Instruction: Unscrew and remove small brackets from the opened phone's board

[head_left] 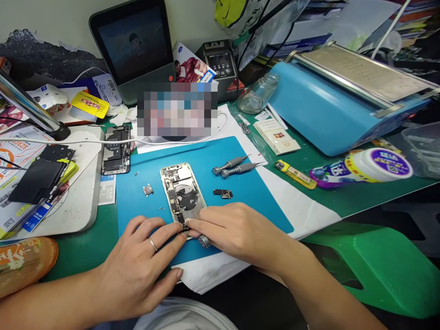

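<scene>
An opened smartphone [185, 192] lies on a blue mat [144, 158], its circuit boards and a torn dark patch exposed. My left hand [144, 259], with a ring on one finger, has its fingers stretched out and touches the phone's lower end. Over the same end my right hand [237, 229] is closed, fingertips at the lower edge. A grey screwdriver [204, 240] shows its round cap beneath that hand; its tip is hidden. Two more screwdrivers [233, 166] lie beyond the phone. A small dark part [223, 193] rests to its right, a metal bracket [148, 189] and tiny screws [161, 209] to its left.
Another opened phone [116, 150] lies at the mat's upper left. A tablet-like screen [134, 43] stands behind a blurred patch. To the right are a blue machine [316, 101], a cigarette box [277, 136], a lighter [295, 174] and a white-purple tub [364, 167]. A white cable [85, 140] crosses the left.
</scene>
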`<action>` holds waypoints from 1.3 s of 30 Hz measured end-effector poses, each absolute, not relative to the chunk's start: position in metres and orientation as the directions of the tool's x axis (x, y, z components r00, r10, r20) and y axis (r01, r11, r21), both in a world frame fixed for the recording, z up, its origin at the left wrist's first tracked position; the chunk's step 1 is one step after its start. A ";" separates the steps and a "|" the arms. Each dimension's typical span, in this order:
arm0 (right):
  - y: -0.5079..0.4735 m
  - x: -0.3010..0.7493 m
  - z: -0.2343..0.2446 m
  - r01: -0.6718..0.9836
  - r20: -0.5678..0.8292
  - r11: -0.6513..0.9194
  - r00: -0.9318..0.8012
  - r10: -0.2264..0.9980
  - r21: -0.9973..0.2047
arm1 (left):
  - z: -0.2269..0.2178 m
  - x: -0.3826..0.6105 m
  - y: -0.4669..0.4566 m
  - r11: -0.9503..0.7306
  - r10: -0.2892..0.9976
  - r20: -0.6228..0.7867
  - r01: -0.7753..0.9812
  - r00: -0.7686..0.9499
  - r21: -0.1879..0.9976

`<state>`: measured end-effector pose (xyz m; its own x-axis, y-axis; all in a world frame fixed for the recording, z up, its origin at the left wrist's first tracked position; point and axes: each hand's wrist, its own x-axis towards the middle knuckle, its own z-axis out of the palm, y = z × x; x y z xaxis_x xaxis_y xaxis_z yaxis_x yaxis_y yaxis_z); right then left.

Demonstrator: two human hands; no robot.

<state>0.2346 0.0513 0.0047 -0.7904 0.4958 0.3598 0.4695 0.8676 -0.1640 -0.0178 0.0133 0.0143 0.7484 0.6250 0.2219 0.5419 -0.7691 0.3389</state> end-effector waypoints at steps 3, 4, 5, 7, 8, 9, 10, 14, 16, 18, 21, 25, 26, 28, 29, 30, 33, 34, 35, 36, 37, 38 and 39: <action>0.052 0.235 0.007 0.473 0.341 0.867 -0.798 0.497 -0.157 | 0.012 -0.017 0.011 -0.760 0.640 0.240 0.555 0.729 0.339; 0.052 0.235 0.008 0.471 0.340 0.869 -0.801 0.494 -0.151 | 0.012 -0.016 0.010 -0.758 0.642 0.243 0.556 0.727 0.341; 0.052 0.235 0.008 0.471 0.341 0.871 -0.803 0.490 -0.143 | 0.011 -0.016 0.009 -0.757 0.643 0.244 0.556 0.726 0.343; 0.051 0.235 0.009 0.471 0.346 0.873 -0.803 0.484 -0.129 | 0.010 -0.016 0.009 -0.756 0.644 0.241 0.556 0.726 0.346; 0.051 0.235 0.009 0.471 0.353 0.874 -0.802 0.482 -0.123 | 0.011 -0.016 0.009 -0.755 0.645 0.239 0.557 0.726 0.347; 0.050 0.234 0.009 0.473 0.359 0.873 -0.799 0.482 -0.118 | 0.011 -0.017 0.009 -0.754 0.646 0.236 0.558 0.726 0.347; 0.050 0.234 0.009 0.475 0.362 0.873 -0.798 0.481 -0.114 | 0.011 -0.017 0.009 -0.753 0.646 0.232 0.559 0.727 0.347; 0.050 0.233 0.008 0.467 0.377 0.878 -0.798 0.471 -0.108 | 0.014 -0.019 0.012 -0.764 0.628 0.207 0.545 0.750 0.345; 0.050 0.233 0.007 0.468 0.379 0.877 -0.796 0.472 -0.110 | 0.014 -0.019 0.013 -0.769 0.617 0.195 0.532 0.763 0.353; 0.050 0.233 0.007 0.471 0.373 0.876 -0.797 0.475 -0.109 | 0.014 -0.018 0.014 -0.769 0.613 0.184 0.525 0.769 0.365; 0.050 0.233 0.007 0.470 0.373 0.878 -0.800 0.469 -0.096 | 0.014 -0.018 0.014 -0.766 0.611 0.169 0.524 0.773 0.372; 0.050 0.234 0.008 0.474 0.366 0.877 -0.804 0.469 -0.083 | 0.014 -0.018 0.015 -0.764 0.610 0.161 0.521 0.776 0.381; 0.051 0.234 0.008 0.473 0.366 0.877 -0.805 0.467 -0.079 | 0.014 -0.018 0.015 -0.763 0.610 0.161 0.521 0.776 0.382; 0.051 0.233 0.009 0.471 0.366 0.879 -0.807 0.463 -0.074 | 0.014 -0.019 0.015 -0.762 0.613 0.164 0.523 0.773 0.382; 0.051 0.233 0.009 0.470 0.370 0.880 -0.806 0.462 -0.074 | 0.014 -0.019 0.015 -0.761 0.615 0.165 0.525 0.771 0.382; 0.050 0.233 0.009 0.470 0.372 0.879 -0.805 0.462 -0.075 | 0.014 -0.019 0.015 -0.761 0.616 0.167 0.525 0.770 0.381; 0.050 0.234 0.009 0.469 0.366 0.879 -0.806 0.465 -0.084 | 0.014 -0.019 0.015 -0.763 0.613 0.168 0.523 0.772 0.380; 0.051 0.234 0.009 0.468 0.365 0.879 -0.807 0.465 -0.085 | 0.014 -0.019 0.015 -0.763 0.613 0.169 0.523 0.772 0.380; 0.051 0.234 0.009 0.468 0.363 0.880 -0.808 0.464 -0.084 | 0.014 -0.019 0.015 -0.761 0.615 0.170 0.525 0.770 0.380; 0.051 0.234 0.009 0.465 0.363 0.882 -0.810 0.461 -0.083 | 0.014 -0.019 0.015 -0.761 0.617 0.169 0.527 0.769 0.379; 0.051 0.234 0.009 0.463 0.363 0.883 -0.811 0.459 -0.081 | 0.014 -0.019 0.014 -0.760 0.618 0.170 0.528 0.768 0.378; 0.051 0.234 0.009 0.461 0.365 0.884 -0.812 0.456 -0.079 | 0.014 -0.019 0.014 -0.760 0.618 0.172 0.528 0.767 0.379; 0.051 0.234 0.008 0.458 0.366 0.886 -0.813 0.453 -0.077 | 0.014 -0.019 0.014 -0.760 0.619 0.174 0.528 0.766 0.380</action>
<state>0.2338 0.0512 0.0084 -0.8131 0.4526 0.3661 0.4580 0.8856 -0.0774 -0.0186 0.0143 0.0137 0.7661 0.6188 0.1740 0.5275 -0.7599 0.3797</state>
